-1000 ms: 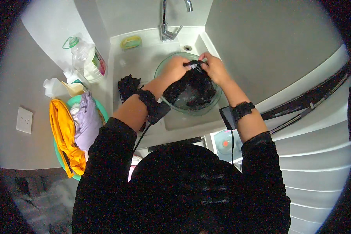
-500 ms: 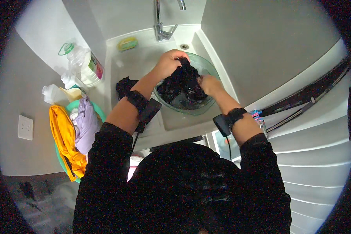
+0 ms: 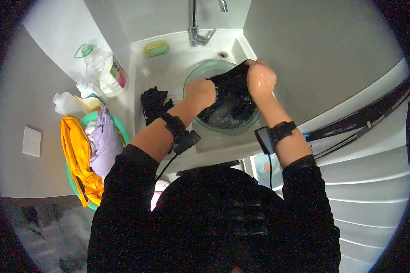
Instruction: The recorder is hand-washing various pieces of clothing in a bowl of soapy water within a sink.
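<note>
A wet black garment (image 3: 234, 93) is stretched between my two hands over a translucent green basin (image 3: 200, 68) in the sink. My left hand (image 3: 201, 93) is closed on its left end near the basin's left rim. At the upper right, my right hand (image 3: 261, 78), wet and with some suds on it, grips the other end. Cloudy water (image 3: 221, 119) shows in the basin below the cloth. Another bunched black cloth (image 3: 154, 102) lies in the sink, left of the basin and beside my left forearm.
A chrome faucet (image 3: 198, 38) rises at the back of the white sink (image 3: 139, 68), near a yellow-green soap dish (image 3: 156, 48). Plastic bottles (image 3: 105, 73) stand to the left. Below them, a green tub (image 3: 118, 125) holds yellow and lilac clothes (image 3: 79, 154). A grey wall (image 3: 323, 59) borders the right side.
My hands have moved apart, the right one up and to the right, pulling the bunched garment into a stretched span. My left hand has shifted slightly down.
</note>
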{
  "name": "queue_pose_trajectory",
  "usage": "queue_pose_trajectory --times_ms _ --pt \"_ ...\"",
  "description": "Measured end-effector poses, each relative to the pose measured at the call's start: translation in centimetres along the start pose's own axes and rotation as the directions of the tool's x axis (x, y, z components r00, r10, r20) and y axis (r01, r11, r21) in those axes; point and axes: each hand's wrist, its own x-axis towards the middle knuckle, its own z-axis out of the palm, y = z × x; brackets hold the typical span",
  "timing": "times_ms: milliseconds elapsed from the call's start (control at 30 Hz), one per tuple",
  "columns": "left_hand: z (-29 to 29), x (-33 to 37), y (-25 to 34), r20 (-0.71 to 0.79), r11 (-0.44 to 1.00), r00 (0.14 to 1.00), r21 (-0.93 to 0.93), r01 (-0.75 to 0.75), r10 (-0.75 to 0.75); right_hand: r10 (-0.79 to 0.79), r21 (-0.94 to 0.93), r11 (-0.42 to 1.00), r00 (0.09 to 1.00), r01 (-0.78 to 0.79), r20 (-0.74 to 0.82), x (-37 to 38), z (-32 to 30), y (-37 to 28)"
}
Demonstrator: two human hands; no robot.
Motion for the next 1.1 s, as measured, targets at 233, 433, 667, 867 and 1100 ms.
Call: queue_pose_trajectory --times_ms 233,433,667,867,1100 --pt "3.3 3.8 -0.6 -0.077 0.953 0.977 -0.249 0.174 -0.199 -0.174 0.060 0.981 0.972 0.185 -0.157 -1.3 0.9 -0.6" --pt "5.1 4.8 1.0 0.047 0.899 0.999 -0.435 0.044 -0.026 -0.158 0.128 0.979 0.987 0.162 -0.044 0.3 -0.2 1.1" --pt "3.9 2.7 2.4 0.111 0.989 0.985 -0.049 0.142 -0.136 -0.139 0.051 0.988 0.986 0.144 -0.094 0.7 -1.2 1.8" --pt "0.8 4.7 -1.8 -0.411 0.999 0.911 0.006 0.032 -0.027 -0.042 -0.264 0.961 0.984 0.087 0.171 -0.4 -0.8 2.9" --pt "4.1 3.8 -2.9 -0.297 0.960 0.951 0.279 -0.005 0.091 -0.020 -0.126 0.988 0.875 0.092 0.484 -1.2 2.7 3.4"
